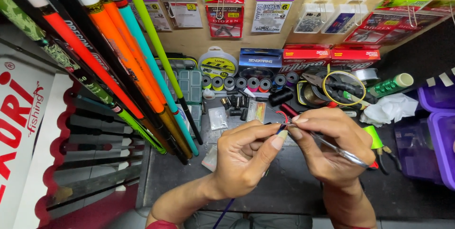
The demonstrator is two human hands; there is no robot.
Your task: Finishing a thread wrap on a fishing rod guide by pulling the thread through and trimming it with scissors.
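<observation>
Tackle-shop bench (265,186), both hands working at one small piece.
Left hand (246,155) pinches a thin rod tip (280,127) steady; right hand (327,146), touching that grip, clasps a metal tool (341,152) against it; spools (241,83) beyond.

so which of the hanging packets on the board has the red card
The middle packet, straight above the round line spool. Its card is red; those either side are purple or black.

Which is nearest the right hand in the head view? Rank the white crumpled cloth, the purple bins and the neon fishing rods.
From the right hand:
1. White crumpled cloth, just up and right.
2. Purple bins, far right edge.
3. Neon fishing rods, far left, leaning.
</observation>
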